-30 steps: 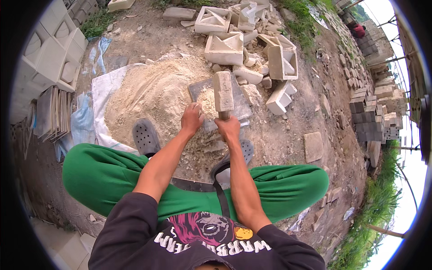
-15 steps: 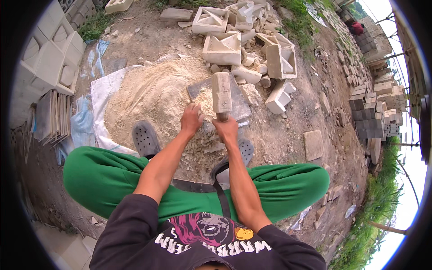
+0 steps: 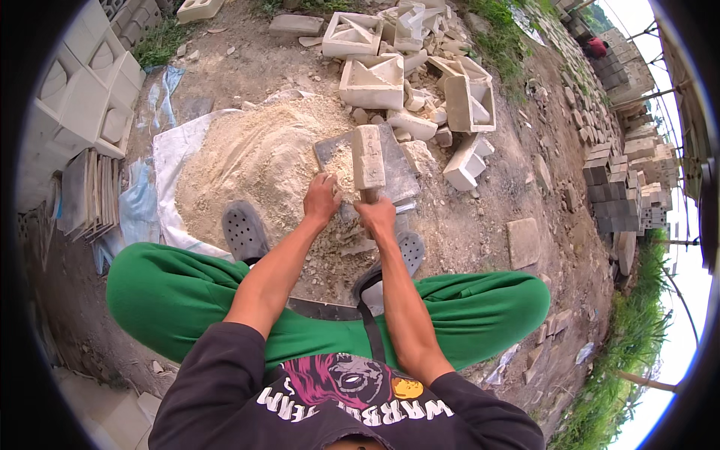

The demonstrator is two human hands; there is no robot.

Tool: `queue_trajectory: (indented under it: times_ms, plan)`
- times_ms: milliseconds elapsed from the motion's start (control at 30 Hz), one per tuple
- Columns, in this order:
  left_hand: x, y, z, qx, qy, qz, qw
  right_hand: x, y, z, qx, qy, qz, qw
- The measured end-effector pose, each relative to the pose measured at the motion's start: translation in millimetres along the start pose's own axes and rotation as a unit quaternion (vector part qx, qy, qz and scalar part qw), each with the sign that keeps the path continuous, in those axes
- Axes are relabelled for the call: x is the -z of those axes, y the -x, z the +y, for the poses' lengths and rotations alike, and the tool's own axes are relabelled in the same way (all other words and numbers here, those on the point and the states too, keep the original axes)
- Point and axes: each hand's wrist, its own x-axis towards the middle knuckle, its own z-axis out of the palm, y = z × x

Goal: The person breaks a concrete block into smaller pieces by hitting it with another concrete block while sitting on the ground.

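My right hand [image 3: 377, 217] is wrapped round the handle of a mallet with a thick, block-shaped, dusty head [image 3: 367, 157]. The mallet head hangs over a dark flat slab [image 3: 396, 161], hiding part of it. Pale crushed crumbs [image 3: 343, 166] lie on the slab's left side. At the slab's near left edge, beside those crumbs, is my left hand [image 3: 322, 198] with its fingers curled in; whatever they hold, if anything, is hidden. A big heap of pale crushed material [image 3: 251, 154] spreads on a white sheet [image 3: 169, 154] to the left.
Broken cream-coloured hollow blocks [image 3: 373, 81] and rubble are piled beyond the slab. Stacked blocks [image 3: 82, 94] and thin boards [image 3: 90, 195] stand at the left. Grey blocks [image 3: 611, 184] are stacked at the right. My clogs [image 3: 245, 231] flank the work spot; a flat stone [image 3: 523, 242] lies to the right.
The mallet head has come slightly lower and nearer to me, with my right hand shifting a little. My left hand stays in nearly the same place.
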Motion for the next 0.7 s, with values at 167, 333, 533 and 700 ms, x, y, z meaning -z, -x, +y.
queue_trajectory:
  times_ms: [167, 333, 533, 700]
  plan:
    - [-1, 3, -4, -0.010, -0.008, 0.011, 1.000, 26, 10, -49, 0.061, -0.066, -0.011, 0.996]
    - [-2, 1, 5, 0.011, -0.002, -0.006, 1.000, -17, 7, 15, -0.015, 0.113, -0.025, 0.993]
    - [-4, -2, 1, 0.016, -0.007, -0.012, 1.000, 18, 17, -31, 0.054, 0.011, 0.020, 0.998]
    - [-6, 2, 1, 0.000, -0.002, 0.014, 1.000, 20, 15, -46, 0.085, -0.029, 0.025, 0.996]
